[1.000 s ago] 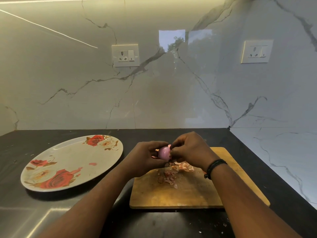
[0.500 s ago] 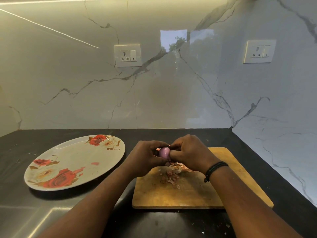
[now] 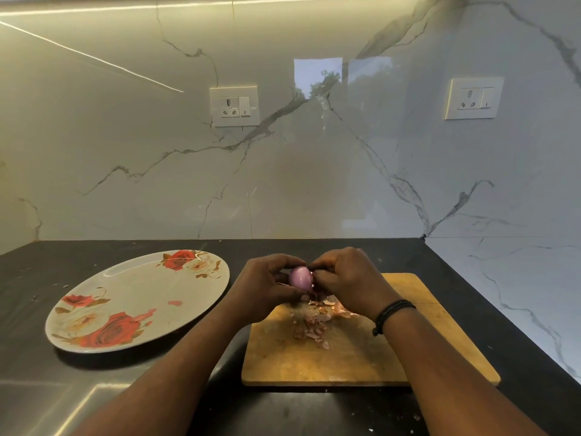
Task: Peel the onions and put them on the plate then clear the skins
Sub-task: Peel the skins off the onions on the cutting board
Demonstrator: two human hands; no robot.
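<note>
A small purple onion is held above the far left corner of the wooden cutting board. My left hand grips it from the left with curled fingers. My right hand pinches at the onion's right side, where a strip of skin hangs. A heap of pinkish-brown skins lies on the board just below the hands. The oval plate with red roses sits to the left of the board, with nothing on it.
The black countertop carries small skin flakes near its front edge and beside the plate. A marble wall with two socket plates stands behind, and a marble side wall closes off the right.
The hands have shifted slightly and more of the onion's bare purple surface shows between them. Plate and board stay where they were.
</note>
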